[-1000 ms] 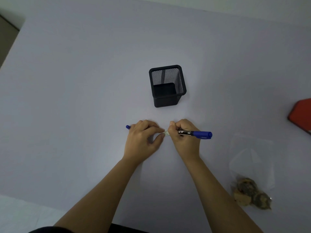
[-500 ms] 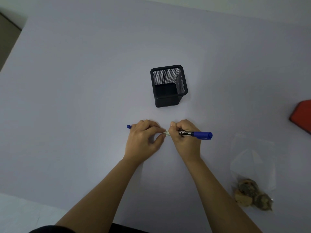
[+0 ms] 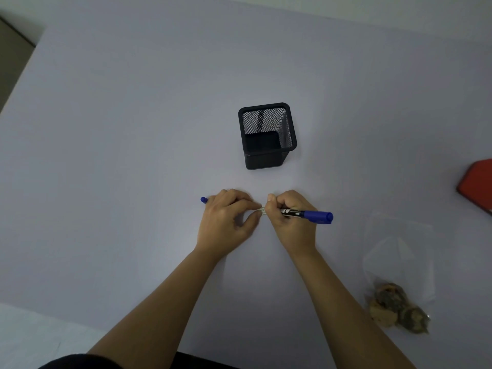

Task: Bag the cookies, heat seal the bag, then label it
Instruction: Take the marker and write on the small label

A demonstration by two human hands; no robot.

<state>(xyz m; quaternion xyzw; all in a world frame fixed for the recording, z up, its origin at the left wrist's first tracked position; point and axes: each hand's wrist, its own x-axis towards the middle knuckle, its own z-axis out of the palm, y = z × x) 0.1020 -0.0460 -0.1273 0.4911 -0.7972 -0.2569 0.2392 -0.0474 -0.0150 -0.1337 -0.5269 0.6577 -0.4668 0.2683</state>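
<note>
My right hand (image 3: 291, 222) is closed around a blue marker (image 3: 308, 214), whose capped blue end sticks out to the right. My left hand (image 3: 229, 222) pinches a small white label strip (image 3: 263, 211) between thumb and fingers, right at the marker's writing end. A small blue cap (image 3: 204, 200) pokes out at the far side of my left hand. Both hands rest on the table. The clear plastic bag (image 3: 399, 257) lies flat at the right, apart from both hands, with several brown cookies (image 3: 396, 307) in its near end.
A black mesh pen holder (image 3: 267, 134) stands upright just beyond my hands. A red object (image 3: 476, 185) is cut off by the right edge. The pale table (image 3: 119, 155) stretches wide to the left and far side.
</note>
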